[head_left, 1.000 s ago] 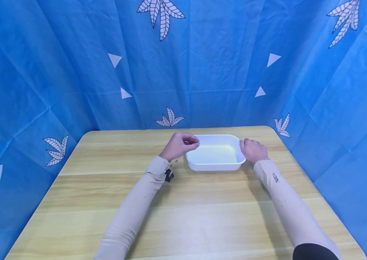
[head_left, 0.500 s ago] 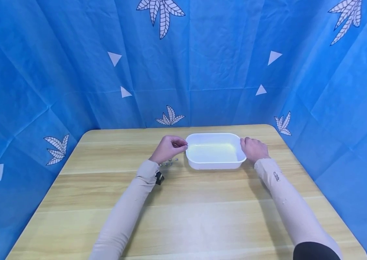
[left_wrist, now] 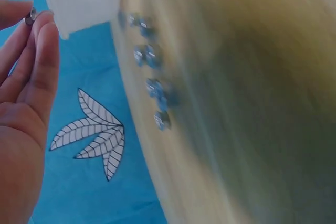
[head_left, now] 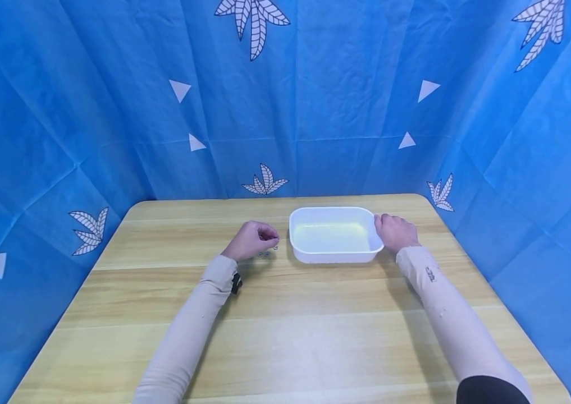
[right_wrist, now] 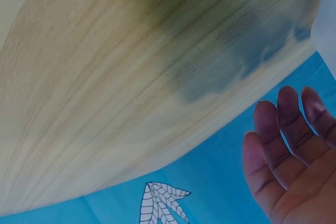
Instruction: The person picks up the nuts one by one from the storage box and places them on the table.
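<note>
My left hand (head_left: 251, 241) is just left of a white plastic tub (head_left: 336, 258), above the wooden table. In the left wrist view, its thumb and fingertips pinch a small shiny metal nut (left_wrist: 30, 18). Several similar metal nuts (left_wrist: 152, 56) lie on the table close by, blurred in that view; in the head view, the hand hides some and a few nuts (head_left: 267, 255) show beneath it. My right hand (head_left: 396, 232) holds the tub's right end at the rim. The right wrist view shows its bent fingers (right_wrist: 270, 121), with the thumb out of sight.
The wooden table (head_left: 315, 336) has rounded far corners, and the tub stands near its far edge. A blue curtain (head_left: 346, 101) with white leaf and triangle prints hangs behind and along both sides.
My left hand has moved left and nearer to me, from over the tub's left end to above the nuts. The right hand and the tub stay in place.
</note>
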`<state>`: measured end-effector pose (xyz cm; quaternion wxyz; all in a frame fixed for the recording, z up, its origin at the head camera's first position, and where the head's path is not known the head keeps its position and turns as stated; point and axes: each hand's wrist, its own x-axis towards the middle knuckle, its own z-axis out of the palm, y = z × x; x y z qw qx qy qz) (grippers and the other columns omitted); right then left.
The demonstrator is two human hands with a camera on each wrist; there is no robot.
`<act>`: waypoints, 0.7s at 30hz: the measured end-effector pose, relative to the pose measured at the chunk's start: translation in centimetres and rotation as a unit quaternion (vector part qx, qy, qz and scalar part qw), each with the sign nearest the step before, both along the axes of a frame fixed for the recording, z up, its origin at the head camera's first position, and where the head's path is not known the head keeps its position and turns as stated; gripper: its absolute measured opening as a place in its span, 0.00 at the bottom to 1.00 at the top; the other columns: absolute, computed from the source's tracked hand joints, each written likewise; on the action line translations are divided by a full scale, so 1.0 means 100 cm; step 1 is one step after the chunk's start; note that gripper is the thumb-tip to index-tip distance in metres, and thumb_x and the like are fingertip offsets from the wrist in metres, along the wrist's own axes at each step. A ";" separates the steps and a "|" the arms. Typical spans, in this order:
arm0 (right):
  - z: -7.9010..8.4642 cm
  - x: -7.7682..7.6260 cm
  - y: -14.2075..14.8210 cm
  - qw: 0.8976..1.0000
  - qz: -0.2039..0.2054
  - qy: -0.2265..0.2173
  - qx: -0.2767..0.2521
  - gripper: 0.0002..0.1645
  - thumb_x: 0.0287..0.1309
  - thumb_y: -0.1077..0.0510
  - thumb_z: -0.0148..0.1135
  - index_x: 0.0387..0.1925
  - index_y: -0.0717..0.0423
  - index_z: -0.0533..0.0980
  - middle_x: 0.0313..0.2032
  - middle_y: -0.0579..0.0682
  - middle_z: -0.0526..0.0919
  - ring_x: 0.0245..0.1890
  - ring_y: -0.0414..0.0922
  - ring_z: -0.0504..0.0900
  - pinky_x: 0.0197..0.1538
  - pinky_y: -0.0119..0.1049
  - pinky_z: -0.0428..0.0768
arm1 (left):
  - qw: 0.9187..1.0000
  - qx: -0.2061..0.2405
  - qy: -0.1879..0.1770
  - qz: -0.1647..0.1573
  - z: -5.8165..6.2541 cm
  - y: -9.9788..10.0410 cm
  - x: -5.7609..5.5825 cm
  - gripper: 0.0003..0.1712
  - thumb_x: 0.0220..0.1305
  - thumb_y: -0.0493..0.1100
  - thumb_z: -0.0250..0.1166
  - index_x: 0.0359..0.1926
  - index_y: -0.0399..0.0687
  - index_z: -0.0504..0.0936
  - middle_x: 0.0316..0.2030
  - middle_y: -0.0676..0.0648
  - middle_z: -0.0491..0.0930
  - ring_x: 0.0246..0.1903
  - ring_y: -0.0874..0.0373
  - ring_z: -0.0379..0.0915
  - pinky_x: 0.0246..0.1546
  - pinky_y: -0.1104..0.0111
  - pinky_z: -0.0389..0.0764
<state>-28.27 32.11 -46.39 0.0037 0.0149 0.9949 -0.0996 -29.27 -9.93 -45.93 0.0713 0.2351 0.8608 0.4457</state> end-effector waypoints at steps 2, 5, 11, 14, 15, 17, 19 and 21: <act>0.000 0.000 0.000 1.000 0.000 -0.001 -0.001 0.43 0.80 0.39 0.22 0.59 0.68 0.74 0.55 0.72 0.82 0.55 0.70 0.82 0.54 0.70 0.80 | 1.000 -0.014 -0.004 -0.006 -0.003 -0.002 -0.001 0.10 0.63 0.40 0.72 0.43 0.39 0.89 0.37 0.46 0.89 0.36 0.58 0.83 0.42 0.67 0.86; 0.000 0.000 0.000 1.000 -0.001 -0.003 -0.003 0.44 0.80 0.39 0.22 0.60 0.67 0.74 0.55 0.72 0.82 0.56 0.70 0.81 0.54 0.70 0.80 | 0.999 -0.029 -0.010 -0.014 -0.007 -0.005 -0.001 0.10 0.63 0.38 0.71 0.44 0.38 0.89 0.37 0.45 0.90 0.35 0.58 0.84 0.42 0.67 0.87; 0.001 0.001 -0.001 1.000 -0.004 -0.010 -0.005 0.43 0.80 0.39 0.23 0.61 0.68 0.74 0.57 0.72 0.81 0.57 0.70 0.81 0.55 0.70 0.80 | 0.996 -0.080 0.015 -0.034 -0.014 -0.006 -0.001 0.05 0.63 0.37 0.71 0.39 0.42 0.90 0.36 0.47 0.90 0.35 0.59 0.85 0.42 0.67 0.88; 0.002 0.001 -0.002 1.000 -0.006 -0.015 -0.007 0.44 0.80 0.38 0.23 0.62 0.67 0.74 0.57 0.71 0.81 0.58 0.70 0.80 0.56 0.70 0.79 | 0.994 -0.094 0.029 -0.041 -0.018 -0.006 -0.003 0.06 0.62 0.37 0.71 0.39 0.42 0.90 0.35 0.47 0.90 0.35 0.59 0.84 0.43 0.66 0.88; 0.003 0.001 -0.002 1.000 -0.007 -0.016 -0.007 0.44 0.80 0.38 0.23 0.62 0.67 0.73 0.58 0.71 0.81 0.58 0.70 0.80 0.56 0.70 0.79 | 0.993 -0.100 0.034 -0.043 -0.019 -0.006 -0.003 0.06 0.62 0.37 0.70 0.39 0.42 0.90 0.35 0.48 0.90 0.35 0.59 0.84 0.43 0.66 0.87; 0.003 0.002 -0.002 1.000 -0.007 -0.018 -0.008 0.44 0.80 0.38 0.23 0.63 0.68 0.73 0.58 0.72 0.81 0.58 0.70 0.80 0.56 0.70 0.79 | 0.992 -0.111 0.046 -0.047 -0.022 -0.004 -0.005 0.06 0.62 0.37 0.70 0.39 0.42 0.90 0.35 0.48 0.90 0.35 0.60 0.83 0.43 0.66 0.87; 0.004 0.002 -0.003 1.000 -0.008 -0.018 -0.009 0.44 0.80 0.38 0.23 0.63 0.67 0.73 0.58 0.71 0.81 0.58 0.70 0.80 0.57 0.70 0.79 | 0.989 -0.124 0.062 -0.053 -0.023 -0.003 -0.006 0.05 0.62 0.37 0.70 0.39 0.42 0.90 0.35 0.48 0.90 0.35 0.60 0.82 0.43 0.67 0.87; 0.004 0.002 -0.003 1.000 -0.006 -0.016 -0.008 0.44 0.80 0.38 0.23 0.63 0.68 0.73 0.58 0.71 0.81 0.58 0.70 0.80 0.56 0.70 0.79 | 0.986 -0.136 0.073 -0.059 -0.024 -0.002 -0.008 0.05 0.62 0.36 0.70 0.38 0.42 0.90 0.35 0.48 0.89 0.35 0.61 0.82 0.43 0.68 0.87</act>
